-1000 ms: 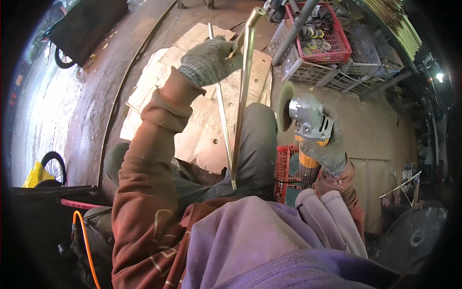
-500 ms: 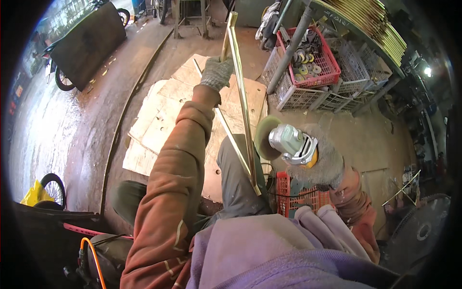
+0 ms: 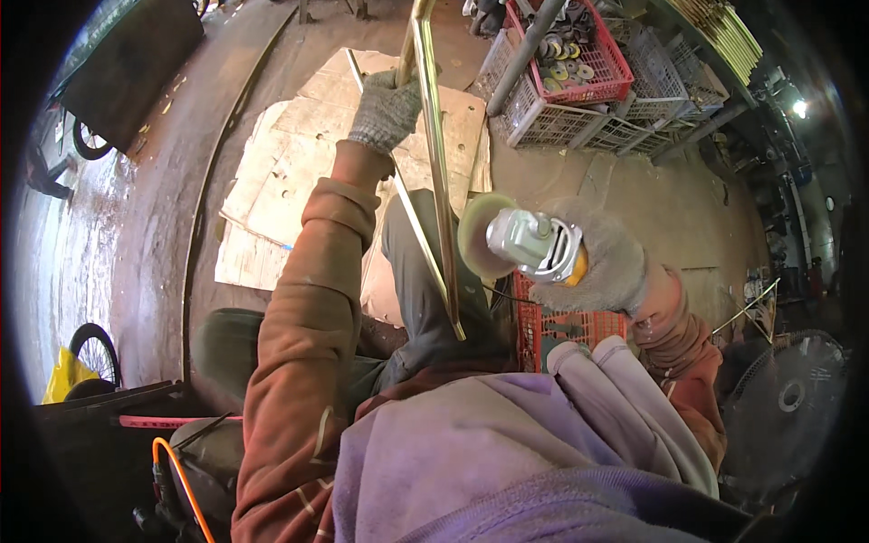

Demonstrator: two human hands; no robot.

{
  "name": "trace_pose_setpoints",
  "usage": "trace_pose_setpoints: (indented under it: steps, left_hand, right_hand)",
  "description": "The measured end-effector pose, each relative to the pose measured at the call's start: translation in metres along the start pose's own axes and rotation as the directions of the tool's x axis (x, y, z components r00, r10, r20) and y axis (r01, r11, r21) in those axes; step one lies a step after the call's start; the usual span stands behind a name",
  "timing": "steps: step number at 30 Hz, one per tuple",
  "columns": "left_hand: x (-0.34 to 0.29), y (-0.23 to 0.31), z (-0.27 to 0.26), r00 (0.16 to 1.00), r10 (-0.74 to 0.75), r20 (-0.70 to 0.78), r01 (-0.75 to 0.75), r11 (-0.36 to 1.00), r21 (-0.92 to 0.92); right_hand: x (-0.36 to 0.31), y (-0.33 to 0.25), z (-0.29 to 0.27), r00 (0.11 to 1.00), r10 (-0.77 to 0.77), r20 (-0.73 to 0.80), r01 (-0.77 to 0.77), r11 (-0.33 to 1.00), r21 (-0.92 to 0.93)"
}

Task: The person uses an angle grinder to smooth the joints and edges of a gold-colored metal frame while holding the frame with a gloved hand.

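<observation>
My left hand (image 3: 386, 113), in a grey knit glove, is closed around part of an angled frame of shiny brass-coloured metal tube (image 3: 435, 149). Its long bars slope down toward my knee and meet in a narrow corner there; the top end runs out of the picture. In my right hand (image 3: 615, 258), also gloved, is an angle grinder (image 3: 534, 242) with a silver head and a bit of yellow body. The grinder's round greenish disc (image 3: 480, 233) stands just right of the long tube, seemingly with a narrow gap. Its blurred look does not settle whether it spins.
Flattened cardboard (image 3: 272, 190) covers the floor ahead. A red crate (image 3: 611, 90) of discs sits on pale crates (image 3: 552, 127) at the far right, by a bundle of brass-coloured tubes (image 3: 724, 36). Another red crate (image 3: 579, 328) stands below the grinder; a black fan (image 3: 792, 394) is at right.
The view has shifted, so the floor, crates and cardboard sit higher in the picture. The tube frame and grinder appear slightly farther left and up. Both hands keep their holds.
</observation>
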State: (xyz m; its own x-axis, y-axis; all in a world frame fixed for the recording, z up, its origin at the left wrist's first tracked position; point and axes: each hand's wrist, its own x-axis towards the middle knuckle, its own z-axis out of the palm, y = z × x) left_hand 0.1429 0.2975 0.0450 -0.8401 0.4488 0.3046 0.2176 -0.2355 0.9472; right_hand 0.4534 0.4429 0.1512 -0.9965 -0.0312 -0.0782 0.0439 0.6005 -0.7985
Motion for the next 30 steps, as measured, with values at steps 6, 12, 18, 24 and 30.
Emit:
trace_pose_setpoints:
  steps: [6,12,18,24,30]
  left_hand:
    - [0.005,-0.005,-0.017,0.998,0.029,-0.055,-0.032,0.998,-0.045]
    - [-0.002,-0.005,-0.015,0.994,0.059,-0.088,-0.059,0.998,0.004]
    - [0.003,-0.014,-0.015,0.999,0.010,-0.049,-0.004,0.993,0.116]
    - [0.005,-0.010,-0.016,0.987,-0.009,0.158,-0.003,0.997,0.077]
    - [0.007,-0.017,-0.015,0.998,-0.068,0.009,0.068,0.997,0.032]
  right_hand:
    - [0.019,-0.024,0.017,0.990,0.006,0.140,0.050,0.918,-0.394]
    - [0.043,-0.038,0.012,0.982,-0.125,0.140,0.169,0.916,-0.365]
    - [0.071,-0.060,-0.010,0.968,-0.225,0.114,0.248,0.931,-0.269]
    - [0.098,-0.084,-0.046,0.957,-0.286,0.043,0.283,0.899,-0.333]
    - [0.082,-0.059,-0.033,0.962,-0.229,0.147,0.267,0.896,-0.355]
